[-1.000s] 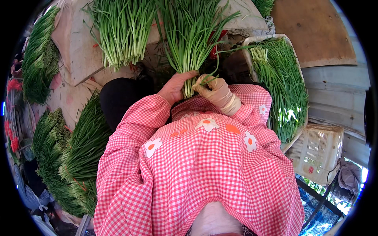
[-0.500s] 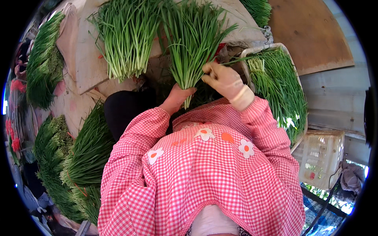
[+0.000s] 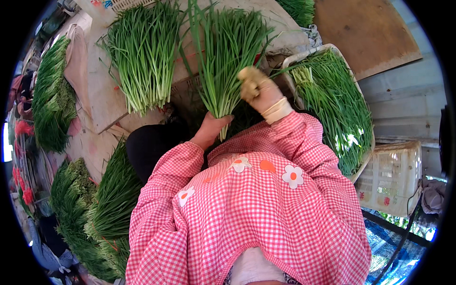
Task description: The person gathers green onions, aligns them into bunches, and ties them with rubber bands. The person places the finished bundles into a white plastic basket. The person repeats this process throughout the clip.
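Observation:
A bunch of garlic chives point(image 3: 227, 57) stands fanned out in front of me, green leaves pointing away and pale stems toward me. My left hand point(image 3: 212, 129) is closed around the stems near their lower ends, and the stem tips poke out below it. Against the right side of the bunch is my right hand point(image 3: 260, 91), in a pale, stained glove. Its fingers are curled and slightly blurred; what they pinch, if anything, is hidden. A long leaf point(image 3: 285, 71) sticks out to the right behind this hand.
A larger pile of chives point(image 3: 145, 57) lies on a board point(image 3: 102, 97) to the left. On the right stands a white crate point(image 3: 327, 46) full of chives, with another crate point(image 3: 389, 175) beyond it. More chive bundles point(image 3: 111, 209) lie at the lower left.
My right hand has shifted slightly left and turned, its fingers more curled. The left hand keeps its hold on the chives. The whole view has tilted a little.

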A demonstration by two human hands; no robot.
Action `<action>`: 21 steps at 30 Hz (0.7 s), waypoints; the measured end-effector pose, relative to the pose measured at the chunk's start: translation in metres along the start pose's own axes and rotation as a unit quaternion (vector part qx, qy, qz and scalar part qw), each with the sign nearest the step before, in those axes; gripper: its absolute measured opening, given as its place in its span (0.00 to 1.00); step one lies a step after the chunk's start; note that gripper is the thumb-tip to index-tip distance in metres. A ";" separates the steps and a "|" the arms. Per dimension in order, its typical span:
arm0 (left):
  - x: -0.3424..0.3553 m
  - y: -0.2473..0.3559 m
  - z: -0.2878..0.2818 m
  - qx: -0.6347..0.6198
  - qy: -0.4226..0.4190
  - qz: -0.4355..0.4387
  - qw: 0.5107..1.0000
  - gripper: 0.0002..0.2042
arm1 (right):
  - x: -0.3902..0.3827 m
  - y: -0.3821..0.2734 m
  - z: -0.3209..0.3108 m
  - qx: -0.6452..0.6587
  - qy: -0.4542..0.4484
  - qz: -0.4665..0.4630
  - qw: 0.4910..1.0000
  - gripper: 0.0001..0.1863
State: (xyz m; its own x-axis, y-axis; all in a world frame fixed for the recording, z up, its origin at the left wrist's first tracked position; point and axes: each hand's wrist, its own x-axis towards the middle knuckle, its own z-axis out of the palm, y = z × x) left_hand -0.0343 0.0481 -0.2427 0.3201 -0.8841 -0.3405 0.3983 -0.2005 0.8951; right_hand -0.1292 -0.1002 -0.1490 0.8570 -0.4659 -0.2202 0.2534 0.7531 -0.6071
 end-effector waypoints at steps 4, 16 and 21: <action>-0.001 0.005 0.000 -0.067 0.005 -0.088 0.994 0.11 | -0.023 -0.051 0.002 0.057 -0.101 -0.097 0.988 0.14; -0.003 0.007 -0.001 -0.159 -0.003 -0.106 0.982 0.10 | -0.040 0.009 -0.021 -0.739 -0.001 -0.067 0.671 0.17; -0.002 0.007 0.001 -0.080 -0.018 -0.047 0.996 0.11 | -0.013 0.034 -0.002 -0.810 0.019 -0.276 0.517 0.18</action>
State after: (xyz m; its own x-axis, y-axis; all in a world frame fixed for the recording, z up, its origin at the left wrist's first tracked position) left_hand -0.0329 0.0476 -0.2356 0.2446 -0.8795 -0.4083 0.5573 -0.2170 0.8014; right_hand -0.1325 -0.0694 -0.1679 0.8371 -0.4349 0.3319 -0.2807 -0.8621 -0.4219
